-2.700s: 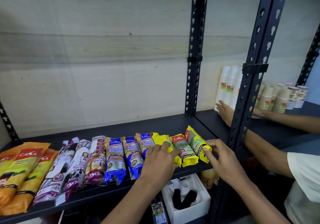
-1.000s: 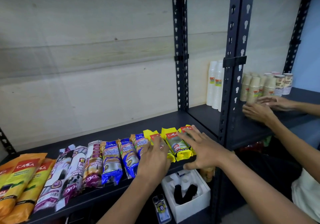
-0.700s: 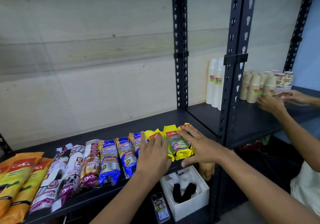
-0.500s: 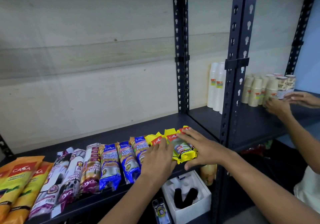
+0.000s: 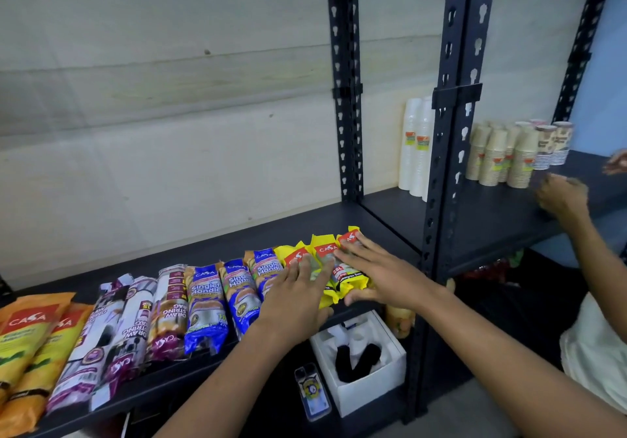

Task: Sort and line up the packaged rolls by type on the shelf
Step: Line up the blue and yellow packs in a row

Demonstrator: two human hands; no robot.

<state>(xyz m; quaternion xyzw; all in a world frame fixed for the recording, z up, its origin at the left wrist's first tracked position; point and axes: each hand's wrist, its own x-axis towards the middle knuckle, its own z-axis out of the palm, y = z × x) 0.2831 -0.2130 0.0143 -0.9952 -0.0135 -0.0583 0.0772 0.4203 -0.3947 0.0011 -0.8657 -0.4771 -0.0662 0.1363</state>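
Likely a shop: slotted metal shelving (image 5: 464, 47) (dark) stocked with packaged rolls (image 5: 207, 302) and stacked cups (image 5: 492, 156).

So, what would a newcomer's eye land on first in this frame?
A colourful row of plastic-wrapped rolls lies side by side along the black metal shelf, orange at the left through blue to yellow. Both hands lie flat on the yellow-wrapped rolls at its right end, left hand beside right hand. Stacks of beige paper cups stand on the neighbouring shelf.

Even light is washing the wall (image 5: 152, 115); shadow is pooling beneath the shelf (image 5: 305, 227); the wide lens is bowing the posts (image 5: 454, 132), and another person's hand (image 5: 561, 196) is blurring.
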